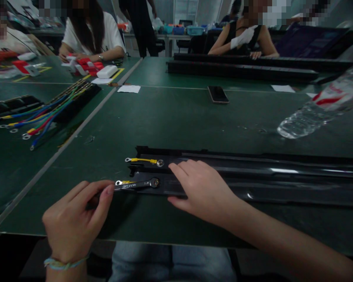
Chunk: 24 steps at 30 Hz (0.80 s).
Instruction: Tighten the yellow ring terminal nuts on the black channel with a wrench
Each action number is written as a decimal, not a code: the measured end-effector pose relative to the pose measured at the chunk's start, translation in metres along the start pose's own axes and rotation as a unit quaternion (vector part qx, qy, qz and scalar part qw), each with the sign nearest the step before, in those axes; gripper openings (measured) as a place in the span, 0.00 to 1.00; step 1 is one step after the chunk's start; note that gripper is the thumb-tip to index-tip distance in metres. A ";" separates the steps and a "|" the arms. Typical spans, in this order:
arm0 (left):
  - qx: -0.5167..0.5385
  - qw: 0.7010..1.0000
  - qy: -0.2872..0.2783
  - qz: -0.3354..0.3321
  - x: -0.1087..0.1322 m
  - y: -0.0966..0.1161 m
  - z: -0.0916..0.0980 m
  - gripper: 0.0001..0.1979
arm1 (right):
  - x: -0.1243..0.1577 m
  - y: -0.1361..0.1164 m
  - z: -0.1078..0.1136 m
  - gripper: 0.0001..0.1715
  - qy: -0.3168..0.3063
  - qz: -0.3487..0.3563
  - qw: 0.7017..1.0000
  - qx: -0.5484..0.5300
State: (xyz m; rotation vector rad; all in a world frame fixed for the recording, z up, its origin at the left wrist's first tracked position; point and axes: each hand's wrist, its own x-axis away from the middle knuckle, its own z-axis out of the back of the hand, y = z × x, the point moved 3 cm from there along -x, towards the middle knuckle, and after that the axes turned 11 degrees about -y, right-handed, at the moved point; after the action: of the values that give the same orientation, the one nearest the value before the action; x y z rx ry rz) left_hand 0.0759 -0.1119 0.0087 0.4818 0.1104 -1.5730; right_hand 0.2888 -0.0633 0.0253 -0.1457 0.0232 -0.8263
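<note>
My left hand [80,215] pinches the handle of a wrench [137,185]. The wrench's ring end sits around a nut [156,182] on the nearer black channel [270,192]. Under the wrench, a yellow lead with a ring terminal [118,183] partly shows. My right hand [204,192] grips the same channel, thumb at its near edge and fingers across its top. Right behind lies a second black channel [247,161], with a short yellow lead [144,160] fastened by a bolt [160,163] near its left end.
Bundled coloured leads [51,113] lie at left. A phone [218,94], paper slips [129,89] and a tilted water bottle [320,102] are farther back. More black channels [241,69] lie on the far table [153,72]. Several people are across from me.
</note>
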 end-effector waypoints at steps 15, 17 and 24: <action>0.439 0.879 -0.084 0.168 -0.010 -0.030 -0.018 0.15 | -0.001 0.000 0.000 0.30 0.002 0.000 1.000 0.000; 0.503 0.840 -0.087 0.183 -0.010 -0.029 -0.021 0.18 | -0.001 0.000 0.000 0.30 0.003 -0.001 1.000 0.001; 0.551 0.805 -0.082 0.205 -0.006 -0.024 -0.023 0.21 | -0.001 -0.001 0.001 0.29 -0.006 0.000 1.000 0.002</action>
State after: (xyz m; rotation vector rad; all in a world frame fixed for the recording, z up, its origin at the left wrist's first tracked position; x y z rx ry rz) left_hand 0.0577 -0.0962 -0.0149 1.1701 -1.0446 -1.0976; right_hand 0.2875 -0.0630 0.0262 -0.1475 0.0095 -0.8261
